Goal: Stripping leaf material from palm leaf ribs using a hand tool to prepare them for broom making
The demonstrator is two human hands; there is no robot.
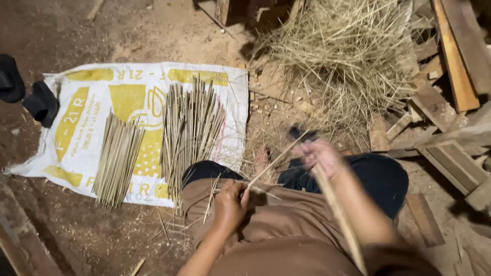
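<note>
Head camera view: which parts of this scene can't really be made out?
- Right hand: motion-blurred, so its grip and the dark tool in it are unclear.
- Thin stick held by the left hand: its far end merges with the blur.
- Long strip: its lower end is cut off by the bottom edge.
- Dark cloth: cut off by the left edge.
- Straw pile: hides the ground beneath.

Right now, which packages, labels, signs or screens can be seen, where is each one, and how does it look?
Woven sack: the only printed package, spread flat on the dirt floor left of the person's knees; rectangular, white with yellow shapes and lettering.
On it: two bundles of thin sticks, one smaller, one larger.
No signs or screens in view.
</note>
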